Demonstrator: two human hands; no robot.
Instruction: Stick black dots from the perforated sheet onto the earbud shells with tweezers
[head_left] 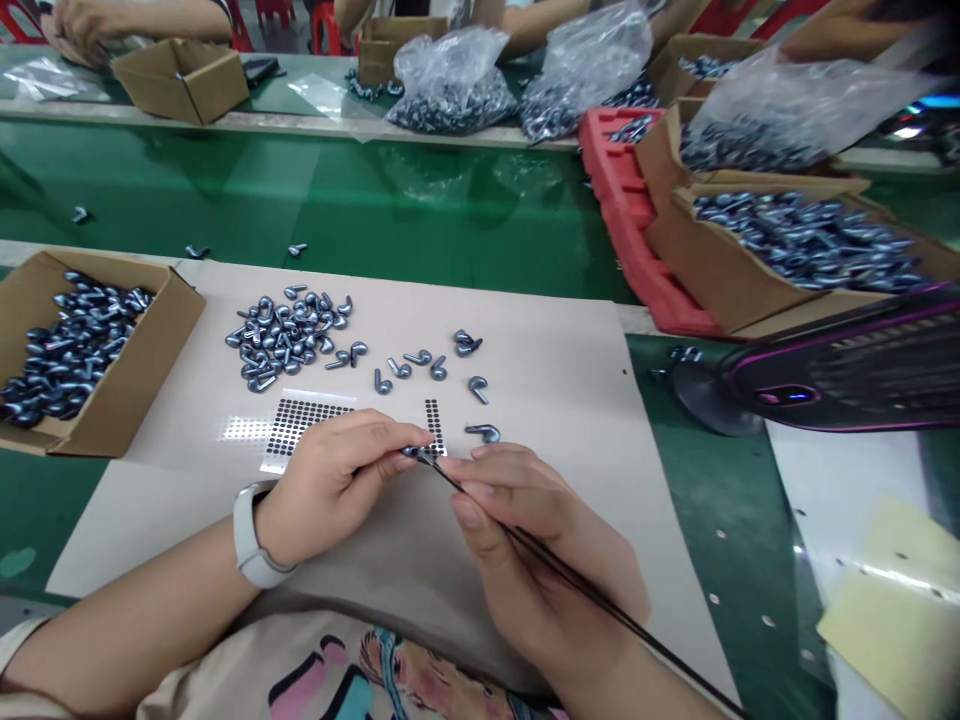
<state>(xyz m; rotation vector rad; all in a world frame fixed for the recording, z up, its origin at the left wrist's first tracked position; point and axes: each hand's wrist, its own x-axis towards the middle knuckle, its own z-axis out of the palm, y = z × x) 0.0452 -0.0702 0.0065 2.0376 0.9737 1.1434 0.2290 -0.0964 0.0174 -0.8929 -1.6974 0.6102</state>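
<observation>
Between the thumb and forefinger of my left hand (349, 480), which wears a pale watch, is a small metallic blue-grey earbud shell (409, 452). My right hand (540, 540) is closed around a long, thin black tool (555, 560), perhaps tweezers, whose tip meets the shell. Under and beside my left hand lies a clear sheet of black dots (300, 428), with a narrow dotted strip (435, 415) just beyond my fingertips. A heap of earbud shells (289, 335) rests on the pale work mat (187, 520). Several loose shells (400, 368) lie to its right.
At left stands a cardboard box (142, 370) of shells. Another filled box (697, 260) leans on a red crate (619, 200) at right, near a black fan (832, 370). Plastic bags (454, 80) of shells line the far bench, where other people's arms (150, 20) show.
</observation>
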